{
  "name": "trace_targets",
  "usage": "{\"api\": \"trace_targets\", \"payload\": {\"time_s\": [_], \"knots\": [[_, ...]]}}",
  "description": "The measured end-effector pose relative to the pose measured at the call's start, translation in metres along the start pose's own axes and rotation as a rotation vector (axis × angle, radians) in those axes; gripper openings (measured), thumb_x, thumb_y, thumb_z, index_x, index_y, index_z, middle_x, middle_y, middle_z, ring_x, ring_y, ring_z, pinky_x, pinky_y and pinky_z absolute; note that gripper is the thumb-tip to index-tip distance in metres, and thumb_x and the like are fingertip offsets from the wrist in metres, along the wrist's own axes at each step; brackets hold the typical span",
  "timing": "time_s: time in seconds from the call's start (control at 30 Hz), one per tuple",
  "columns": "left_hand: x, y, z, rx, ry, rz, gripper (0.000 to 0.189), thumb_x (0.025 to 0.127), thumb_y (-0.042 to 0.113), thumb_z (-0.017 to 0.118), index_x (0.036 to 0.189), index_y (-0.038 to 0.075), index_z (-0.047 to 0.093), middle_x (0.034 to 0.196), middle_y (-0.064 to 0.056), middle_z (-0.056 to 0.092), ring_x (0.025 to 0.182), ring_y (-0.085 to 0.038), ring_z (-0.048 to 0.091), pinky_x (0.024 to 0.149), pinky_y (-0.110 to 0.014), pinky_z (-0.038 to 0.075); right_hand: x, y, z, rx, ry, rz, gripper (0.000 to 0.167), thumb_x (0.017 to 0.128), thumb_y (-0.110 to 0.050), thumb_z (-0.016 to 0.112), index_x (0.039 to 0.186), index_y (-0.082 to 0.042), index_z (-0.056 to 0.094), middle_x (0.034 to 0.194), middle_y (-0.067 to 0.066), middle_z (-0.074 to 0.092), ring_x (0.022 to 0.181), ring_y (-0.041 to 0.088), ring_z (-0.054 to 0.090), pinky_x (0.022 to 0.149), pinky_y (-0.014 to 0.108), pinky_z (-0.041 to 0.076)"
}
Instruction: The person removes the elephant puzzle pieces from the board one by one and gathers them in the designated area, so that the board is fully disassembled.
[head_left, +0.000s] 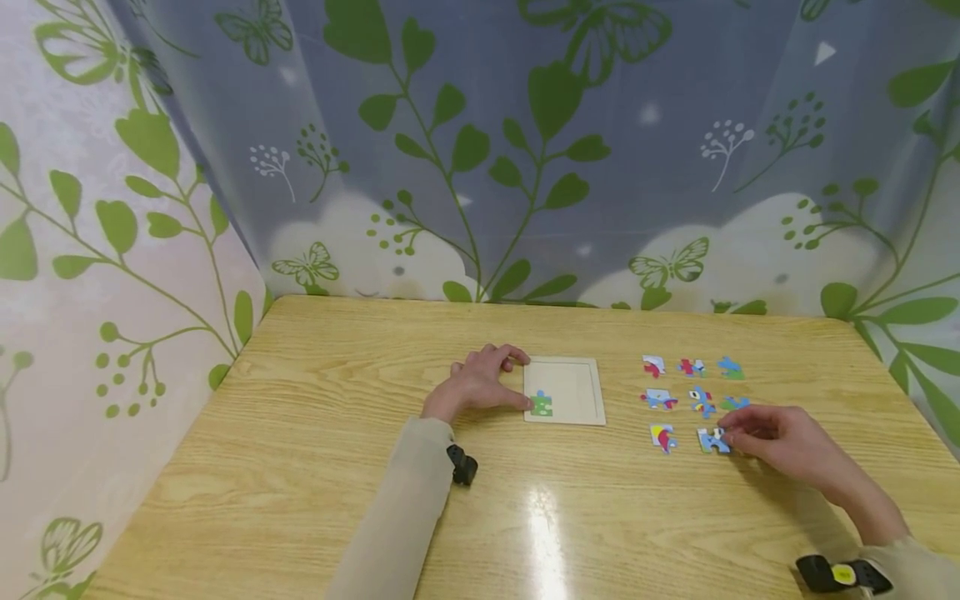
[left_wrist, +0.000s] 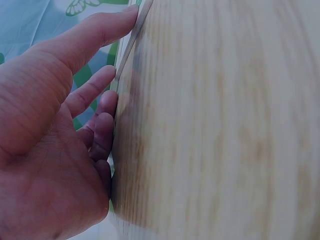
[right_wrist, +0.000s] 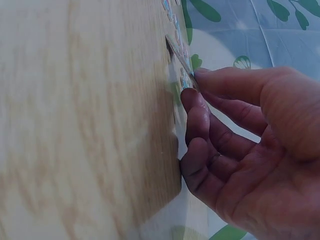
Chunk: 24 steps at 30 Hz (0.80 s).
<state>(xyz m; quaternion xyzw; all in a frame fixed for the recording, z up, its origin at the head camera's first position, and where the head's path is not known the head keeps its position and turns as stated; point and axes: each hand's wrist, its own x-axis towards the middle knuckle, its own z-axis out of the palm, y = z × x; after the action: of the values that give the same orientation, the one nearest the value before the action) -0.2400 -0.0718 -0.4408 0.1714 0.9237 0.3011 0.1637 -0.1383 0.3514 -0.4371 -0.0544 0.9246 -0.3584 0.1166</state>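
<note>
At the left edge of a square wooden puzzle tray (head_left: 566, 383), my left hand (head_left: 480, 383) rests with its thumb (left_wrist: 120, 25) against the near part of the rim and its index finger by the far left corner. A green puzzle piece (head_left: 542, 406) lies in the tray's near left corner, beside the thumb. My right hand (head_left: 787, 437) pinches a blue and white puzzle piece (head_left: 714, 440) between thumb and fingers. In the right wrist view that piece (right_wrist: 180, 56) is tilted, one end raised from the table.
Several loose pieces lie in rough rows right of the tray, among them a yellow and red piece (head_left: 663, 437), a bird-head piece (head_left: 702, 402) and a blue-green piece (head_left: 730, 367). A patterned curtain (head_left: 480, 167) hangs behind the wooden table (head_left: 315, 433).
</note>
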Motion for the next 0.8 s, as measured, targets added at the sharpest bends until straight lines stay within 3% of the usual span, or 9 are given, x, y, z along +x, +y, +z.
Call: {"api": "trace_targets", "payload": {"time_s": [0.57,0.8], "knots": [[0.0015,-0.0015,-0.0011,0.028,-0.022,0.01,0.063,0.081,0.05,0.083,0.135,0.035,0.055,0.126,0.002,0.053,0.115,-0.024,0.046,0.092,-0.044,0.029,-0.0014,-0.0002,-0.0006,-0.061,0.037,0.004,0.027,0.1,-0.022,0.067,0.119,-0.002,0.07,0.103,0.008,0.074,0.08,-0.004,0.061,0.065,0.024,0.048],[-0.0001,-0.0019,-0.0038,0.037,-0.042,0.023,0.065,0.082,0.051,0.081,0.137,0.033,0.054,0.128,0.0,0.053,0.116,-0.024,0.047,0.092,-0.045,0.03,0.001,-0.0083,0.0027,-0.091,0.062,-0.035,0.026,0.1,-0.024,0.067,0.118,-0.006,0.072,0.104,0.008,0.074,0.081,-0.004,0.062,0.068,0.023,0.05]]}}
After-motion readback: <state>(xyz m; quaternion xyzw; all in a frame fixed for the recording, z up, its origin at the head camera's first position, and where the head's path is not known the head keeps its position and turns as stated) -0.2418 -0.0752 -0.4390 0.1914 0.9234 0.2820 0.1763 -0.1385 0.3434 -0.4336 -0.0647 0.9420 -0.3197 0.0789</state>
